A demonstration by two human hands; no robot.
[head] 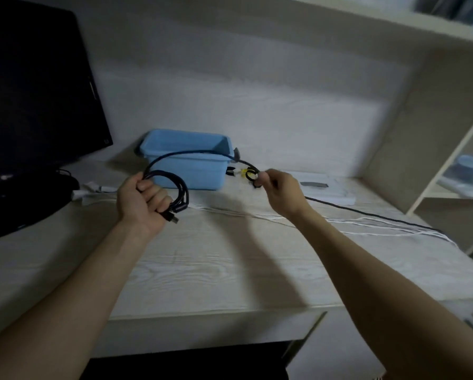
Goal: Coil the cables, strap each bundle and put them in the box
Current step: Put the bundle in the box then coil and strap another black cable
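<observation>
The black cable [202, 153] is being coiled and the work is sitting at an early stage: several loops are gathered, no strap is fitted yet, and nothing is showing inside the blue box [187, 163], though its floor is largely hidden from this angle. The left hand [142, 204] is gripping the coil [175, 193] with its fingers [158, 200] curled round the bunched loops, the coil hanging toward 3 o'clock of the fist and a plug end [172, 218] sticking out toward 5 o'clock. The right hand [280, 192] is pinching the running length, fingers closed on it, just in front of the box's right end. The free span is arching from the left hand up and across the box front to the right hand, its long axis running roughly 9 to 3 o'clock; the uncoiled tail is trailing off over the worktop [216, 270] toward 4 o'clock. White cables [366, 224] are lying loose across the worktop, apparently untouched. Small straps [242, 172], too blurred to count, are lying beside the box. Remaining, by my judgement: finishing this coil, strapping, boxing, then the white cables.
</observation>
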